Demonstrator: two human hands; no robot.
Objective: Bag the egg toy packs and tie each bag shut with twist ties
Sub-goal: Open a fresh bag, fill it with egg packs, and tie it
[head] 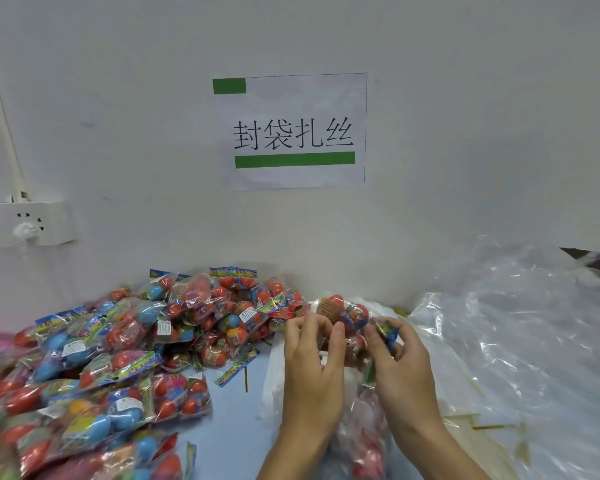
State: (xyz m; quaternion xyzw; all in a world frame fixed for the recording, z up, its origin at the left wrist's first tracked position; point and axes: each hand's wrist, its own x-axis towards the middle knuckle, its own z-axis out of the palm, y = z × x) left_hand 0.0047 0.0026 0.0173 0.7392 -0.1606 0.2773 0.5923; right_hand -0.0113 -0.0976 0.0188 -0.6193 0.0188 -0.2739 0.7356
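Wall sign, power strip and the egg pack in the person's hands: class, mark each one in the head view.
Wall sign (293, 133): head view, on its printed characters.
Power strip (25, 221): head view, on its white front face.
Egg pack (349, 315): head view, on the red egg between both hands.

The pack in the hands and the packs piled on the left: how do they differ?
The held pack is lifted and gripped by the left hand and right hand; the pile lies loose on the table, untouched. The held one is single; the pile holds many. Both show red eggs in clear wrap.

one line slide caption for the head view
Both hands hold an egg pack beside the pile under a wall sign.
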